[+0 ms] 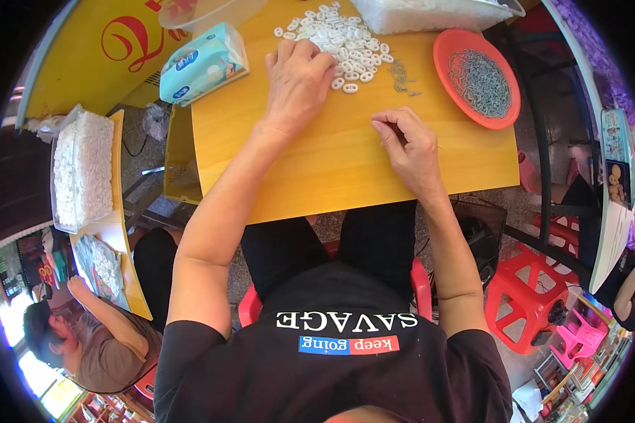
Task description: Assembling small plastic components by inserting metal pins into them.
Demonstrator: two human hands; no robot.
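Observation:
A heap of small white oval plastic pieces with two holes each (353, 53) lies at the far middle of the yellow table. My left hand (298, 81) is at the heap's left edge, back upward, its fingers curled down. Its fingertips are hidden, and so is whatever they hold. Nearer to me, on the right, my right hand (410, 144) is closed above the tabletop, thumb and forefinger drawn together; anything between them is too small to make out. Several loose screws (401, 76) lie between the heap and a red plate (444, 67) full of grey screws (481, 83).
A blue tissue pack (203, 65) stands at the table's left edge (222, 162). Clear plastic tubs (430, 17) are at the far edge. To my left, another person (102, 331) sits by a side table with a tub of white pieces (85, 169). Red stools (525, 296) stand right.

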